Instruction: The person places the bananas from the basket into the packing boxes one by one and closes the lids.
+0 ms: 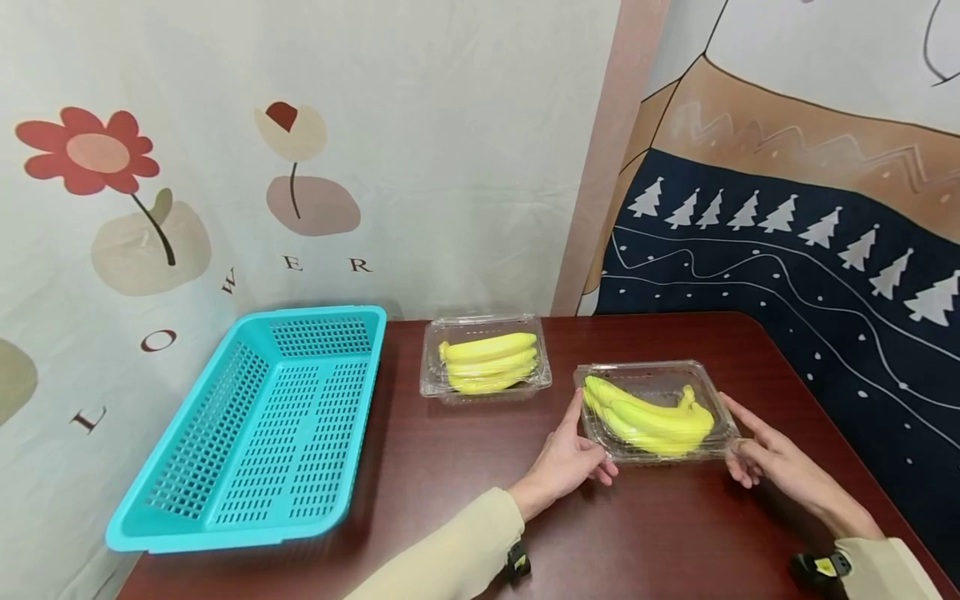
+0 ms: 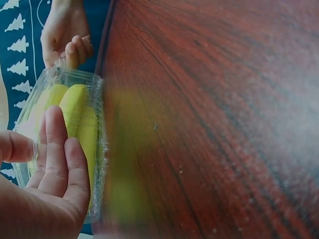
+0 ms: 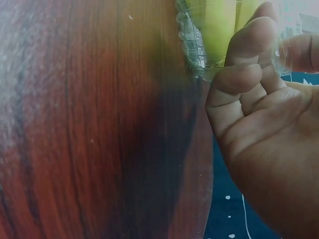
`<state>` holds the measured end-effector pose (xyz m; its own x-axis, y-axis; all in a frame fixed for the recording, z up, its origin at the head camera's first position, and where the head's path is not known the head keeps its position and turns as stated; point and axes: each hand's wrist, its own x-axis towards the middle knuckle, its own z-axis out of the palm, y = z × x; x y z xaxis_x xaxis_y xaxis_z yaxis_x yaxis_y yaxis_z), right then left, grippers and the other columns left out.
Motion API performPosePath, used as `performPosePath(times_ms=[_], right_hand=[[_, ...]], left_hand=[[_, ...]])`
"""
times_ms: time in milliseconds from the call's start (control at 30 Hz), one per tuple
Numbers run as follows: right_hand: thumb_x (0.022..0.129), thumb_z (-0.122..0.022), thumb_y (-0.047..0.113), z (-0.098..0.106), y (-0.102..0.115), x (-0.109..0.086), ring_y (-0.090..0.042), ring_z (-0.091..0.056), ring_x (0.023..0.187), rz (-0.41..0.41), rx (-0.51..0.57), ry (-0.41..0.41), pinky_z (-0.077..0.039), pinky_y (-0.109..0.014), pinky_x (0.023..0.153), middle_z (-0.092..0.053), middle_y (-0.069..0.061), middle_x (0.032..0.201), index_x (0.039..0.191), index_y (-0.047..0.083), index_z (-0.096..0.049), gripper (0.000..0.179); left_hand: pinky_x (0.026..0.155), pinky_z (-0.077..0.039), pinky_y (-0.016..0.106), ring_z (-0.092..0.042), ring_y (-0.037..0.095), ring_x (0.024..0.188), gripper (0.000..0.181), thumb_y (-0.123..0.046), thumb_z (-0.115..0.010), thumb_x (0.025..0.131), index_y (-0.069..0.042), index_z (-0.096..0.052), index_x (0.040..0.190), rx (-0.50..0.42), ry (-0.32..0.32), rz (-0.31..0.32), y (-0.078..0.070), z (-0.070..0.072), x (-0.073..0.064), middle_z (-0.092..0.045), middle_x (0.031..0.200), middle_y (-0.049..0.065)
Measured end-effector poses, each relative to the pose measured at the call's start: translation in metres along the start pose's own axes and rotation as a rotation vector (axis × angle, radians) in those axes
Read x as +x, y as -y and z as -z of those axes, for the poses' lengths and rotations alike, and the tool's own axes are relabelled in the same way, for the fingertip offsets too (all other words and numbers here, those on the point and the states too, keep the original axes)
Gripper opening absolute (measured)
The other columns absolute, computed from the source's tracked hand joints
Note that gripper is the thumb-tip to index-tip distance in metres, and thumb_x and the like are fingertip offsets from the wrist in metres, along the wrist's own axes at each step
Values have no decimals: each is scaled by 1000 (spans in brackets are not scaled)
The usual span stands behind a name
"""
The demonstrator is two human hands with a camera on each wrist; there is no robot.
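Observation:
A clear plastic box of bananas [image 1: 652, 410] is at the right part of the table, with a hand at each end. My left hand [image 1: 564, 462] holds its left end, index finger along the side, and the other fingers near the front corner. In the left wrist view the thumb [image 2: 17, 147] is at the box and the fingers lie across its end. My right hand [image 1: 780, 468] grips the right end, index finger stretched along the edge and the other fingers curled in at the front corner. Yellow bananas [image 3: 219, 30] show through the plastic in the right wrist view.
Another clear box of bananas [image 1: 491, 358] stands at the back middle of the dark red table [image 1: 442, 467]. To the left is a turquoise slotted basket [image 1: 367, 400]. Printed cloth [image 1: 465, 167] hangs behind the table, and a dark tree-patterned cloth [image 1: 825, 308] borders its right side.

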<state>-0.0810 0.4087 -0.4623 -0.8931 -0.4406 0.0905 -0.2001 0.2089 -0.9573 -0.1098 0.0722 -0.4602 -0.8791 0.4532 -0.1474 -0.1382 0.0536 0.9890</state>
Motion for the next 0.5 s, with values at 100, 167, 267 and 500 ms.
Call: performPosePath(times_ms=[100, 167, 267, 500], right_hand=[[104, -32, -12, 0, 1, -1, -26, -55, 54, -22, -10, -6, -38, -45, 45, -57, -14, 68, 165, 7, -6, 69], [105, -34, -11, 0, 2, -2, -25, -55, 54, -39, -19, -11, -39, -46, 46, -56, -13, 67, 164, 3, -4, 68], [105, -34, -10, 1, 2, -3, -27, -52, 53, -39, -29, -4, -38, -46, 46, -54, -14, 66, 164, 0, -1, 68], [106, -35, -10, 1, 2, -4, -29, -49, 54, -6, -37, 7, -37, -45, 46, -52, -17, 66, 164, -1, -2, 67]], left_hand=[[63, -60, 35, -73, 19, 63, 98, 9, -58, 92, -21, -5, 168, -5, 5, 2, -1, 0, 1, -74, 72, 10], [63, -60, 35, -73, 19, 63, 98, 9, -58, 92, -21, -5, 168, -7, 9, 5, -1, 1, 1, -74, 72, 10], [64, -61, 36, -73, 20, 63, 98, 10, -57, 91, -19, -5, 168, -22, 15, 5, -2, 1, 1, -73, 72, 11], [67, -62, 38, -72, 20, 61, 97, 11, -57, 90, -19, -7, 168, -33, 7, 16, -4, 2, 1, -73, 70, 12]])
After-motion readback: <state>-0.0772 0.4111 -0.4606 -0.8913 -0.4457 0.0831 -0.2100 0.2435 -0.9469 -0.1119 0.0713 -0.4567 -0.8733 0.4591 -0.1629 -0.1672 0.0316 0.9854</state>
